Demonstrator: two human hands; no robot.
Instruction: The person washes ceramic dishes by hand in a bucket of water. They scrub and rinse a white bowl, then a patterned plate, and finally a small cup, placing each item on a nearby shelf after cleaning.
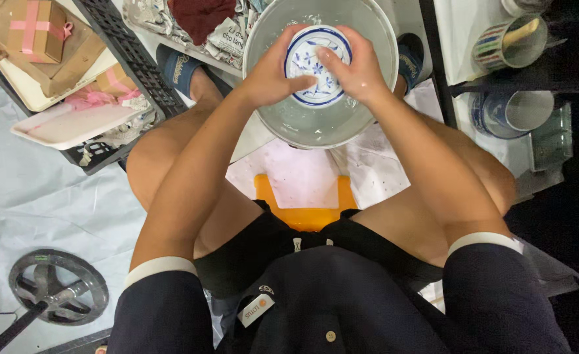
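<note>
I see both hands inside the basin [368,39], a round, smooth, pale tub with water. Left hand [273,72] grips the bowl [315,65] by its left rim; right hand [358,69] clasps the right rim, fingers across its glazed white, blue-flowered face. Little room between bowl and basin wall. Crate [132,52] edge left, striped mug [509,42] right; orange stool [306,213] below.

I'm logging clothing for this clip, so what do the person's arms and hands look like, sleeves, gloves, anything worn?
Both arms are bare from short dark navy sleeves, each ending in a white cuff band. The left hand and right hand are bare: no gloves, and no rings, watch or bracelets show.
</note>
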